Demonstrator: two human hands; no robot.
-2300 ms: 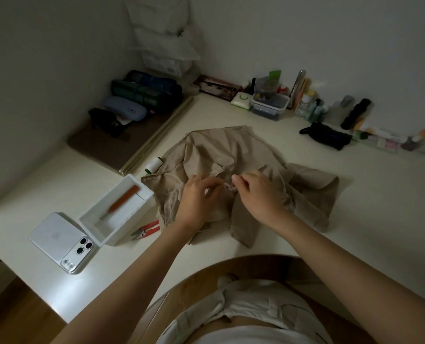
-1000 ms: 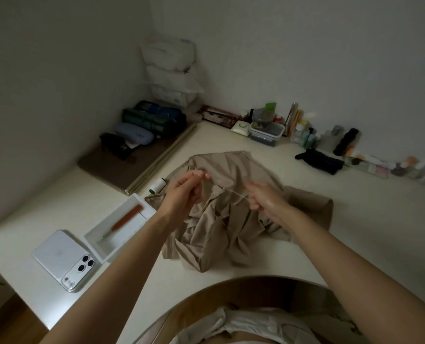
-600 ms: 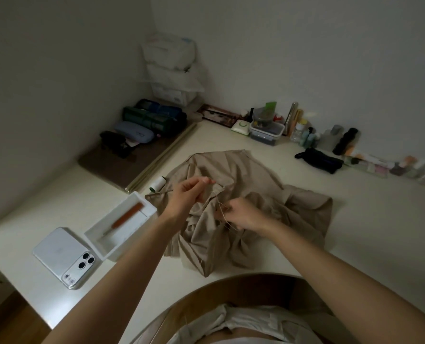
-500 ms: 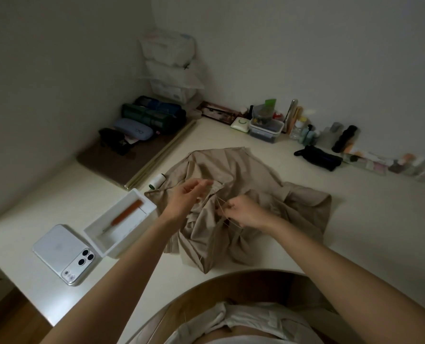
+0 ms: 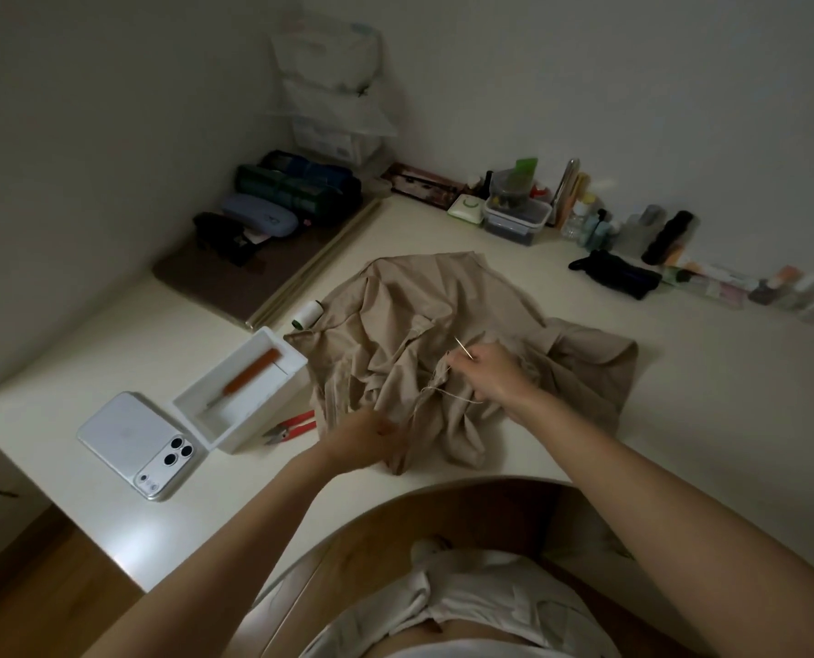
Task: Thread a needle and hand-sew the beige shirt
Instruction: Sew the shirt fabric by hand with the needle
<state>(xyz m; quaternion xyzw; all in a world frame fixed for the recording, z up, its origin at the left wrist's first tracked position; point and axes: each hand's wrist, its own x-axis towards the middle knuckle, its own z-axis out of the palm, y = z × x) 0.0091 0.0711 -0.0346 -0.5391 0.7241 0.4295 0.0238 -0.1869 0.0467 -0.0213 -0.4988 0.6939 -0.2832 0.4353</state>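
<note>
Sewing | right grip (image 5: 492, 375) pinches needle (image 5: 463, 348) | left grip (image 5: 369, 436) has dropped lower, clutching shirt (image 5: 419, 296) fold (blurred) | thread (image 5: 462, 398) slack

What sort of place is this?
Probably a room at home: cosmetic bottles line the wall on a white desk, white packs are stacked in the corner, and a phone lies near the beige shirt.

Beige shirt (image 5: 443, 320) crumpled mid-table (image 5: 690, 401), right hand (image 5: 492, 375) pinching the needle (image 5: 463, 348) tip up over the folds, pale thread (image 5: 457, 396) trailing under it, left hand (image 5: 367, 436), blurred, gripping the near fold, red snips (image 5: 291, 427) just beside, white box (image 5: 267, 410) with orange-handled tool (image 5: 248, 377), phone (image 5: 139, 444) at left.
</note>
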